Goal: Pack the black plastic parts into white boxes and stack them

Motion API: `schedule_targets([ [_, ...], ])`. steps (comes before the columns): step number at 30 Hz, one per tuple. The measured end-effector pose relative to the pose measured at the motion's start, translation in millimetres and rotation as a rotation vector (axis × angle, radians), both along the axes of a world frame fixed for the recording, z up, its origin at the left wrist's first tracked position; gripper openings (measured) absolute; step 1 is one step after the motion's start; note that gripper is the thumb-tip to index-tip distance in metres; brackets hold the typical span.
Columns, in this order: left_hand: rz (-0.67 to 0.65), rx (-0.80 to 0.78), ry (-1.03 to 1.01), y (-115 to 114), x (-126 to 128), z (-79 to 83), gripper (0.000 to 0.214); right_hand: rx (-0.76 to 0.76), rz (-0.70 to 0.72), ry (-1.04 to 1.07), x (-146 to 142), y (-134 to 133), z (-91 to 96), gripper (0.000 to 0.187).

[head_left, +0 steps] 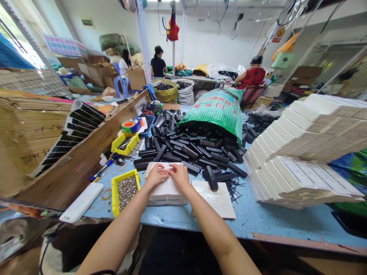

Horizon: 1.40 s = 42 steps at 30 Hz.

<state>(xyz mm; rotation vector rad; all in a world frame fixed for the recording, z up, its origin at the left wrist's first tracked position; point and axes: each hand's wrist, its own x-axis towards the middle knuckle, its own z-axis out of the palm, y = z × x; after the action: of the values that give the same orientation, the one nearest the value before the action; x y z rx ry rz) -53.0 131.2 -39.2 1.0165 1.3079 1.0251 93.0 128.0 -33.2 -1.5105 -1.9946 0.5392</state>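
Both hands meet at lower centre of the frame on top of a white box (165, 190) that sits on the blue table (258, 217) close to its near edge. The left hand (156, 176) and the right hand (179, 175) lie side by side, fingertips touching or nearly so over the box's far edge, fingers curled down and pressing on its top; neither closes around it, so this is a flat press, not a lift. The box lies directly under both palms, its long axis running away from the near edge toward the black pile, and neither hand is clearly nearer.

The box is plain white and rectangular, with a printed strip on its near side too small to read. Just right of it, a flat white lid (216, 198) lies on the table with 1 black part (211, 178) resting on its far corner. Just left stands a yellow tray (125, 191) of small metal pieces. Beyond the hands, a heap of black parts (189, 149) spills from a green sack (218, 110). Stacked white boxes (304, 152) fill the right of the frame.
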Motion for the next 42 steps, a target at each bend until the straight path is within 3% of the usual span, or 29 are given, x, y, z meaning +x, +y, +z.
schedule_targets([
  [5,0.026,-0.001,0.030,2.7,1.1,-3.0,0.048,0.020,0.136,-0.154,-0.6,-1.6,6.5,0.014],
  [8,0.046,0.010,0.055,2.2,2.4,-4.2,0.046,0.016,0.215,-0.223,18.0,18.4,17.6,0.010],
  [13,0.031,0.073,0.071,-3.8,3.6,-2.0,0.041,-0.004,0.088,-0.295,73.9,63.9,46.6,0.018],
  [16,0.017,0.161,0.062,-5.5,3.6,-1.8,0.036,-0.002,0.018,-0.293,73.0,45.1,50.4,0.023],
  [21,-0.055,0.302,0.087,-9.4,-0.4,-6.3,0.032,-0.040,0.015,-0.252,12.1,-48.7,18.3,0.037],
  [24,-0.166,0.358,0.202,-9.4,-1.9,-2.8,0.028,-0.018,-0.039,-0.152,-10.2,-80.9,-3.5,0.031],
  [27,-0.194,0.432,0.389,8.8,2.0,13.1,0.023,0.021,-0.014,-0.072,-8.8,-84.5,-17.4,0.011],
  [30,-0.205,0.506,0.591,40.7,11.1,33.1,0.040,0.150,0.066,-0.092,1.0,-80.9,-26.1,0.011],
  [33,-0.274,0.492,0.780,59.2,16.3,40.7,0.045,0.265,0.099,-0.127,6.7,-81.9,-33.0,0.014],
  [37,-0.352,0.374,1.010,51.7,11.4,30.7,0.035,0.343,0.097,-0.124,7.8,-86.5,-41.1,0.017],
  [42,-0.397,0.326,1.161,37.0,1.8,35.1,0.056,0.319,0.135,-0.110,10.5,-85.0,-42.8,0.019],
])
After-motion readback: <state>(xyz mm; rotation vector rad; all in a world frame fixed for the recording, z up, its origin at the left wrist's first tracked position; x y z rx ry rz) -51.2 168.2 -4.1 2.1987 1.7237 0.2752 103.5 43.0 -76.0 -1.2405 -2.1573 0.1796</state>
